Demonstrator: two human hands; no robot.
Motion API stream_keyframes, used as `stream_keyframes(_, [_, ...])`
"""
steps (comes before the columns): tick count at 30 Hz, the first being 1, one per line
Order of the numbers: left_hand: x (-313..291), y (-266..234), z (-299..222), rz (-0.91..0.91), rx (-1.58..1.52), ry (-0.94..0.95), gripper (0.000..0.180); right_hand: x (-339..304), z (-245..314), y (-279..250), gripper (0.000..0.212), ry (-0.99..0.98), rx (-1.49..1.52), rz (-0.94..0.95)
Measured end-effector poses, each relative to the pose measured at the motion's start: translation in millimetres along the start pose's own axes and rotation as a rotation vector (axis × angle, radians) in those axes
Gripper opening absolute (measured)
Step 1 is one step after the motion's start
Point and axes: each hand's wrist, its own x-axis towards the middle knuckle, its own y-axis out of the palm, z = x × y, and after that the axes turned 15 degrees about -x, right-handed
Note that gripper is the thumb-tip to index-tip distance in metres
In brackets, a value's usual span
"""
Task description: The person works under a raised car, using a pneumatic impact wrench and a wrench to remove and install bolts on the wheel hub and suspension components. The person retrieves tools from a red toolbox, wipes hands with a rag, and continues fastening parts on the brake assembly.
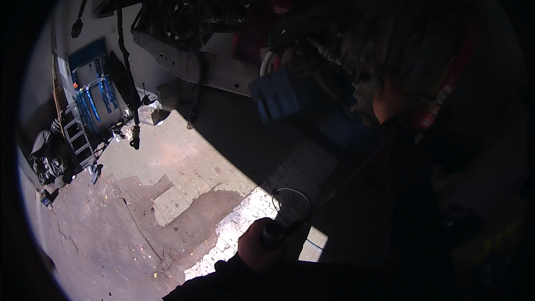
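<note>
My left hand (257, 247), low in the middle of the view, is closed around a dark, rounded handle (272, 232). A thin ring (293, 189) shows just beyond this handle; I cannot make out the tool's exact kind. Farther up and to the right, my right hand (388, 102) reaches into shaded machinery, against a pale, lumpy part (365, 96). Darkness hides its fingers, so whether they grip anything is unclear. A blue, ribbed, box-like thing (281, 95) lies left of it, below a pale curved hose (266, 64).
A grey metal beam (184, 67) crosses above the floor. Dark straps or cables (123, 50) hang at the left. By the wall stand a ladder (78, 136) and a rack with blue straps (96, 97). A red edge (440, 103) borders the right. Sunlight crosses the cracked floor (106, 220).
</note>
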Motion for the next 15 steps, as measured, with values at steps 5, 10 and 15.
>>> stream_keyframes(5, [2, 15, -5, -0.020, 0.039, 0.115, 0.052, -6, 2, 20, 0.049, -0.023, 0.020, -0.180])
stream_keyframes(10, [6, 26, -4, 0.000, -0.037, 0.029, 0.056, -10, -2, 26, 0.053, -0.022, 0.097, -0.191])
stream_keyframes(15, [10, 40, 0, 0.024, -0.029, 0.010, 0.052, -8, 0, 16, 0.049, 0.003, 0.134, -0.202])
